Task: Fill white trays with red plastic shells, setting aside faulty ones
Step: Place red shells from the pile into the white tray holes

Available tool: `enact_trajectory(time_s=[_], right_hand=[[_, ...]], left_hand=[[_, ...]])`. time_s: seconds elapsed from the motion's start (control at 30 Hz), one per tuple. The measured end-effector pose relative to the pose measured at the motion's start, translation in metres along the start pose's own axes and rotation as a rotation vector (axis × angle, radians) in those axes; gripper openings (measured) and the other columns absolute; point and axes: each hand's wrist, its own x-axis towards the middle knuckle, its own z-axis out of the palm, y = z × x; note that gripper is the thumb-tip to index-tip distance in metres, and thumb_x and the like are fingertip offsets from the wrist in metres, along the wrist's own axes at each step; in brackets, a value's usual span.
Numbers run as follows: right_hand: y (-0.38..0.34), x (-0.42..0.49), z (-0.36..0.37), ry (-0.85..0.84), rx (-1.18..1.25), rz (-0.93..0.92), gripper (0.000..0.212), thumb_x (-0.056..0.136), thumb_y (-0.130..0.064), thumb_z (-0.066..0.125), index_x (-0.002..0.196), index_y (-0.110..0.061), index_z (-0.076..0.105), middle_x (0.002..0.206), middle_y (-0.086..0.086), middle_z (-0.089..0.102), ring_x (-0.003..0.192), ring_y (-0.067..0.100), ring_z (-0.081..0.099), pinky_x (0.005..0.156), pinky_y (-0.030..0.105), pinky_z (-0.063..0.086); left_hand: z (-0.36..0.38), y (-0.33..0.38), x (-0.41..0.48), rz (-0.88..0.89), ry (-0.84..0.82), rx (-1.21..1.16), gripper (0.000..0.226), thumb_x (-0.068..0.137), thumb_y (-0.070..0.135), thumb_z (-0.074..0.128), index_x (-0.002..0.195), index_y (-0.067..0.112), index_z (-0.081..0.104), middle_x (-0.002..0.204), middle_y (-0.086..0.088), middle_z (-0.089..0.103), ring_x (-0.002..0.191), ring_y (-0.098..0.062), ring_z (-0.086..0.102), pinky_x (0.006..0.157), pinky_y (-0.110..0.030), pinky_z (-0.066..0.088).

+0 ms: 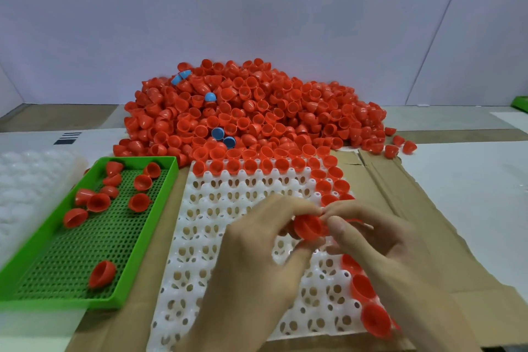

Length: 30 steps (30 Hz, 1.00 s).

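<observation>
One red shell (310,227) held between left hand (257,260) and right hand (380,243) over the white tray (228,208), whose far row and right edge carry shells (250,166); loose heap (257,111) lies just behind

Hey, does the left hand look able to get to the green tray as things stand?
Probably yes: the left hand, pinching a red shell with the right hand over the white tray, has nothing between it and the green tray alongside.

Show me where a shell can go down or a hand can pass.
Free: the white tray, empty through its middle and left; the green tray, near half mostly bare; bare cardboard right of the white tray. Crowded: the red pile behind, plus the tray's filled far row and right column.
</observation>
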Motion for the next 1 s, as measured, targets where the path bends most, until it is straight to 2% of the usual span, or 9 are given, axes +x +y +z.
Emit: enact_trajectory(time_s=[0.17, 0.3, 0.4, 0.47, 0.53, 0.6, 0.67, 0.77, 1.0], right_hand=[[-0.008, -0.004, -0.018, -0.058, 0.012, 0.053, 0.025, 0.058, -0.038, 0.080, 0.079, -0.026, 0.079, 0.078, 0.002, 0.076, 0.075, 0.012, 0.075, 0.065, 0.013, 0.055], [0.000, -0.006, -0.035, -0.068, -0.203, -0.008, 0.025, 0.069, -0.003, 0.084, 0.077, -0.027, 0.079, 0.092, -0.006, 0.076, 0.087, 0.011, 0.074, 0.075, 0.018, 0.058], [0.003, -0.007, -0.048, -0.077, -0.482, -0.142, 0.033, 0.071, 0.003, 0.083, 0.077, -0.029, 0.079, 0.098, -0.015, 0.074, 0.096, 0.007, 0.071, 0.084, 0.017, 0.054], [0.004, -0.007, -0.053, -0.080, -0.610, -0.216, 0.035, 0.067, 0.006, 0.085, 0.075, -0.028, 0.077, 0.098, -0.016, 0.073, 0.099, 0.004, 0.069, 0.085, 0.017, 0.050], [0.005, -0.008, -0.054, -0.135, -0.680, -0.234, 0.038, 0.063, 0.006, 0.087, 0.072, -0.029, 0.075, 0.096, -0.018, 0.071, 0.097, 0.003, 0.067, 0.083, 0.016, 0.049], [0.007, -0.008, -0.052, -0.185, -0.735, -0.240, 0.037, 0.061, 0.001, 0.089, 0.073, -0.031, 0.074, 0.093, -0.021, 0.068, 0.094, 0.002, 0.065, 0.080, 0.013, 0.047], [0.008, -0.001, -0.051, -0.162, -0.749, -0.259, 0.031, 0.063, -0.004, 0.088, 0.075, -0.030, 0.075, 0.091, -0.021, 0.066, 0.092, 0.002, 0.063, 0.079, 0.014, 0.047], [0.010, 0.027, -0.052, -0.110, -0.765, -0.266, 0.019, 0.073, -0.012, 0.085, 0.083, -0.026, 0.076, 0.089, -0.019, 0.062, 0.090, 0.002, 0.059, 0.077, 0.016, 0.047], [0.019, 0.105, -0.026, -0.152, -1.012, -0.323, 0.008, 0.089, -0.033, 0.073, 0.097, -0.033, 0.074, 0.089, -0.018, 0.056, 0.075, -0.003, 0.050, 0.064, 0.004, 0.042]], left_hand=[[0.018, 0.003, -0.011, 0.160, 0.005, 0.029, 0.034, 0.083, 0.016, 0.074, 0.115, 0.024, 0.066, 0.106, 0.014, 0.066, 0.102, -0.003, 0.065, 0.088, -0.021, 0.053], [0.017, -0.006, -0.025, -0.009, -0.239, 0.056, 0.065, 0.085, 0.042, 0.065, 0.143, 0.047, 0.039, 0.126, 0.026, 0.059, 0.122, 0.008, 0.052, 0.102, -0.016, 0.042], [0.013, -0.021, -0.030, -0.140, -0.550, 0.397, 0.067, 0.091, 0.066, 0.042, 0.150, 0.056, 0.012, 0.155, 0.041, 0.002, 0.141, 0.019, -0.008, 0.124, -0.028, 0.005], [0.012, -0.028, -0.032, -0.211, -0.709, 0.485, 0.071, 0.090, 0.075, 0.023, 0.153, 0.054, -0.001, 0.146, 0.038, -0.034, 0.136, 0.013, -0.034, 0.117, -0.026, -0.021], [0.013, -0.030, -0.031, -0.228, -0.761, 0.510, 0.077, 0.082, 0.079, 0.006, 0.154, 0.053, -0.006, 0.141, 0.036, -0.045, 0.133, 0.010, -0.043, 0.110, -0.025, -0.030], [0.013, -0.032, -0.034, -0.219, -0.744, 0.555, 0.078, 0.081, 0.077, 0.003, 0.155, 0.052, 0.002, 0.149, 0.033, -0.037, 0.141, 0.005, -0.035, 0.114, -0.030, -0.024], [0.011, -0.031, -0.034, -0.135, -0.680, 0.644, 0.069, 0.090, 0.069, 0.018, 0.153, 0.046, 0.032, 0.165, 0.021, 0.001, 0.154, -0.009, 0.004, 0.123, -0.044, 0.012], [0.013, -0.030, -0.038, -0.078, -0.679, 0.678, 0.059, 0.089, 0.062, 0.034, 0.133, 0.037, 0.064, 0.149, 0.009, 0.051, 0.134, -0.014, 0.053, 0.098, -0.040, 0.054], [0.014, -0.029, -0.037, -0.057, -0.663, 0.739, 0.058, 0.085, 0.063, 0.035, 0.120, 0.037, 0.073, 0.135, 0.008, 0.064, 0.120, -0.012, 0.064, 0.081, -0.044, 0.061]])
